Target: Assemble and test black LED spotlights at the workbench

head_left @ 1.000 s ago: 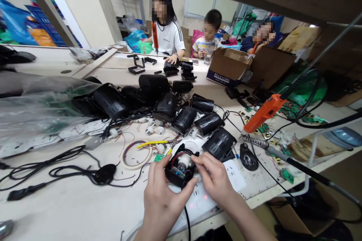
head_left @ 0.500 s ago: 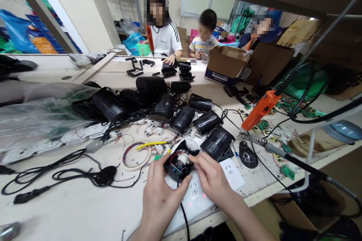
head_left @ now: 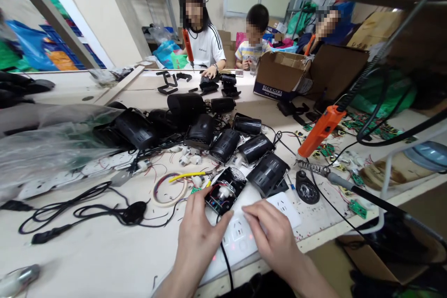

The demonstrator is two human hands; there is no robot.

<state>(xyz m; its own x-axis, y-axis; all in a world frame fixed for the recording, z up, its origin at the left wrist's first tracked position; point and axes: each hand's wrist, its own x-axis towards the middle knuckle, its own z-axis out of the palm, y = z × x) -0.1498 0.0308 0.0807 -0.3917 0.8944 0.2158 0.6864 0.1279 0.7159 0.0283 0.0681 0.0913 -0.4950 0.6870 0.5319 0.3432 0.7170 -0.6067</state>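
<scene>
My left hand [head_left: 204, 226] holds an opened black plastic housing [head_left: 239, 189] between thumb and fingers. Inside the housing are a white round part [head_left: 224, 192], wires and a small circuit board. A black cord [head_left: 225, 260] runs from its near end toward me. My right hand [head_left: 274, 228] is apart from the housing, over the white power strip [head_left: 239, 230], with thumb and forefinger pinched together. Whether anything small is between those fingertips, I cannot make out. Just beyond it lies a closed black slotted housing [head_left: 268, 173].
More black housings [head_left: 225, 145] crowd the middle of the table. An orange electric screwdriver [head_left: 321, 131] hangs at right above a soldering iron [head_left: 344, 184] in its coil holder. A tape roll [head_left: 170, 189] and black cables [head_left: 134, 213] lie left. Two people sit opposite; another is partly visible behind a box [head_left: 279, 74].
My right hand has let go of the housing and drawn back to the right and toward me. The left hand keeps its hold, and the housing is turned slightly.
</scene>
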